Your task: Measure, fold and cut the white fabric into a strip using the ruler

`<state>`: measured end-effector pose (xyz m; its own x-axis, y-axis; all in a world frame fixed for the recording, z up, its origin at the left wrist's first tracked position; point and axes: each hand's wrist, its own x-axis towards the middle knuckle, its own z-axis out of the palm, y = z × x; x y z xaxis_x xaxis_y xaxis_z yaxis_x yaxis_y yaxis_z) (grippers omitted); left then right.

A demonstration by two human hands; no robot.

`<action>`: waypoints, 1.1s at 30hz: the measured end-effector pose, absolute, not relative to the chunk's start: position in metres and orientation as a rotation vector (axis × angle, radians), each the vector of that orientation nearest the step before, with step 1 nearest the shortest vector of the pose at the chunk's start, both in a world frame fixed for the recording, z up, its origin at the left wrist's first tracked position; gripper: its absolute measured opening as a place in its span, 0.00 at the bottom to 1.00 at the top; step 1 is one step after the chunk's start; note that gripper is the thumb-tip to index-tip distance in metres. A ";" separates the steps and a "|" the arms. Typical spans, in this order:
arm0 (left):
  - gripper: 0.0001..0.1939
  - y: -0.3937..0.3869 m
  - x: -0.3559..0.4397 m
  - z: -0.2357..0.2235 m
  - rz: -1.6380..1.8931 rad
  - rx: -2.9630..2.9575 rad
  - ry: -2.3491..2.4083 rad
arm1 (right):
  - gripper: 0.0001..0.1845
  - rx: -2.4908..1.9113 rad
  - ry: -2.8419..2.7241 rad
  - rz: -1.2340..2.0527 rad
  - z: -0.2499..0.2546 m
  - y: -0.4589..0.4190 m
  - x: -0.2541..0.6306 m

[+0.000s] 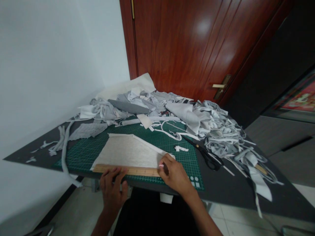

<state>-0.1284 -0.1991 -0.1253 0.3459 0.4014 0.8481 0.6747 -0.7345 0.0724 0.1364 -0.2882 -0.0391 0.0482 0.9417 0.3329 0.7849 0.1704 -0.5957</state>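
Wooden ruler sits on pale fabric over the green cutting mat, near the front edge of the bench. Press it flat with your wide-spread left grip; right grip pinches a pink-tipped tool tight against it.

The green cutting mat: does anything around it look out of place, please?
Yes: a long grey fabric strip hangs off the front edge of the dark grey table, left of the green cutting mat, apart from the heaped grey scraps.

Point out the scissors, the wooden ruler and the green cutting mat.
Scissors [210, 162], head view, on the black handles.
Wooden ruler [137, 171], head view, on its middle.
Green cutting mat [167, 146], head view, on bare grid.
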 end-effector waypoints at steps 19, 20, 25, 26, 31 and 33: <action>0.17 -0.185 -0.146 -0.114 -1.154 -2.423 -0.863 | 0.06 -1.597 -1.728 0.350 -0.040 -0.294 0.145; 0.17 -0.185 -0.146 -0.115 -1.159 -2.426 -0.859 | 0.06 -1.596 -1.721 0.355 -0.040 -0.293 0.145; 0.18 -0.183 -0.144 -0.124 -1.232 -2.399 -0.869 | 0.05 -1.603 -1.704 0.374 -0.038 -0.289 0.143; 0.18 -0.183 -0.144 -0.125 -1.241 -2.392 -0.872 | 0.05 -1.607 -1.707 0.382 -0.037 -0.287 0.140; 0.18 -0.185 -0.144 -0.115 -1.171 -2.415 -0.803 | 0.03 -1.517 -1.712 0.448 -0.020 -0.264 0.121; 0.20 -0.187 -0.146 -0.108 -1.105 -2.450 -0.757 | 0.03 -1.449 -1.738 0.479 -0.012 -0.246 0.109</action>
